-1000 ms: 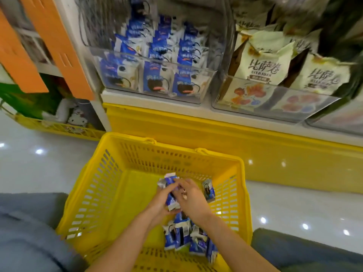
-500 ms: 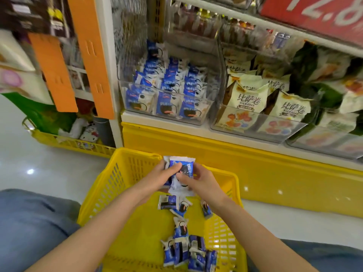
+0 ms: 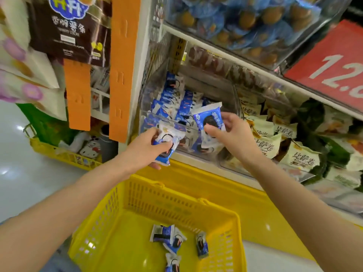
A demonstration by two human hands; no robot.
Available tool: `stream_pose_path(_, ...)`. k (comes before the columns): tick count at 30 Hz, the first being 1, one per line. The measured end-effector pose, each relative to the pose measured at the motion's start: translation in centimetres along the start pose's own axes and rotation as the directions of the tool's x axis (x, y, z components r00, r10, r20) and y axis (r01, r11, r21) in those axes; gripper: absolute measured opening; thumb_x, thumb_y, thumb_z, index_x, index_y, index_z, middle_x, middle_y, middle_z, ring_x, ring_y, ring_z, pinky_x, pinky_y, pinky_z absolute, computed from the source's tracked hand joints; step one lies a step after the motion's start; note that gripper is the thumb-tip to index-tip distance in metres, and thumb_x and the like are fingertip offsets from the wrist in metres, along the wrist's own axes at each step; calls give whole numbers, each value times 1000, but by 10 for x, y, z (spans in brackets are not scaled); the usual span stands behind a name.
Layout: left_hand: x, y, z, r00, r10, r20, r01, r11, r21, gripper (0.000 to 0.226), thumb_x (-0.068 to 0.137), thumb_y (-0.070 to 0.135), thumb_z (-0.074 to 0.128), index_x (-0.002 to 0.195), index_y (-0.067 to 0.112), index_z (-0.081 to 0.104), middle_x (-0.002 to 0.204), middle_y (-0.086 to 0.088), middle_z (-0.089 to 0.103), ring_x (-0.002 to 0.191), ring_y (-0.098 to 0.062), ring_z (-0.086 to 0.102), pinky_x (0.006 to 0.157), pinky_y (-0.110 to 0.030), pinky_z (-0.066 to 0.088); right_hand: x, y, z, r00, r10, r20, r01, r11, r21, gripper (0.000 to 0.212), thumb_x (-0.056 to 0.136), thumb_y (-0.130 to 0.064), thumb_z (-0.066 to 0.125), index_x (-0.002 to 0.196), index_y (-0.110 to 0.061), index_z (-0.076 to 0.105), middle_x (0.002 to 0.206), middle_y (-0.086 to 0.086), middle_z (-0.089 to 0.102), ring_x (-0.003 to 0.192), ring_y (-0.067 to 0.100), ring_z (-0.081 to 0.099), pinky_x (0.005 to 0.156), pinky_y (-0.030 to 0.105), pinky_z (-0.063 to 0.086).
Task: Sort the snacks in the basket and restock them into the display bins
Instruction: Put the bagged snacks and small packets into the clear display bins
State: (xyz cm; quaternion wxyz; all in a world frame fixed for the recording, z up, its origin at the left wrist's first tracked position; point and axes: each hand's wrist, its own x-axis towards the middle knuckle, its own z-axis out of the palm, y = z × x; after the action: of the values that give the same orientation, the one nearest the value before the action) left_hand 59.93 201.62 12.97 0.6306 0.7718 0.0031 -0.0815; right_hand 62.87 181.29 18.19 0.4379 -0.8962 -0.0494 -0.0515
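Note:
My left hand (image 3: 145, 149) grips a blue-and-white cookie snack pack (image 3: 167, 143) just in front of the clear display bin (image 3: 149, 122). My right hand (image 3: 233, 134) pinches a second blue-and-white pack (image 3: 209, 119) at the bin's front rim, above the packs stacked inside. The bin holds several matching blue packs (image 3: 172, 103). Below, the yellow basket (image 3: 196, 205) has several more of the same packs (image 3: 169, 237) lying on its floor.
A neighbouring clear bin holds cream and green snack bags (image 3: 294, 154). An orange strip (image 3: 121, 65) hangs left of the bin. The yellow shelf base (image 3: 206, 185) runs behind the basket. A second yellow basket (image 3: 59, 154) stands at the left on the white floor.
Both hands rose from the basket to the blue-pack bin. They separated, each now carrying its own pack. The view tilted upward toward the shelves.

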Motion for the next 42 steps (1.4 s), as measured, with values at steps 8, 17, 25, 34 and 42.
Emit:
stream_pose_path(8, 26, 5, -40, 976, 153, -155, -161, 986, -37, 25, 90, 30, 56, 114, 24, 55, 98, 13, 61, 85, -7, 62, 58, -26, 58, 144, -16, 49, 992, -93, -89, 57, 936, -349, 49, 83, -26, 70, 127, -9, 55, 126, 8, 59, 116, 21, 55, 80, 11, 35)
stream_pose_path(17, 43, -6, -58, 957, 204, -208, -199, 979, 45, 34, 91, 34, 53, 123, 22, 51, 102, 11, 62, 87, -4, 59, 74, -28, 55, 246, -1, 114, 992, -108, -68, 61, 869, -491, 43, 87, -18, 64, 126, -11, 49, 131, 12, 52, 118, 29, 50, 91, 33, 41)
stream_pose_path(25, 50, -7, -60, 963, 186, -193, -188, 982, 10, 38, 91, 32, 53, 128, 22, 49, 110, 9, 61, 96, -6, 59, 82, -33, 55, 267, 10, 106, 975, -171, 140, 221, 762, -609, 54, 83, -17, 68, 132, -13, 47, 133, 12, 50, 120, 30, 48, 100, 46, 42)
stream_pose_path(34, 43, 4, -50, 985, 130, -116, -155, 956, -250, 17, 89, 22, 57, 102, 33, 56, 97, 13, 64, 84, -5, 65, 59, -18, 55, 176, -14, 93, 905, -423, -38, 364, 819, -444, 28, 96, -22, 49, 121, -7, 50, 115, 13, 57, 107, 25, 53, 86, 28, 40)
stream_pose_path(42, 36, 6, -20, 994, 58, -96, -90, 920, -381, 43, 84, 9, 65, 123, 17, 47, 111, 0, 61, 88, -9, 65, 59, -20, 55, 47, -40, 72, 967, -56, 249, 11, 984, 180, 24, 98, -38, 38, 97, -26, 59, 94, -3, 67, 83, 2, 64, 73, 18, 54)
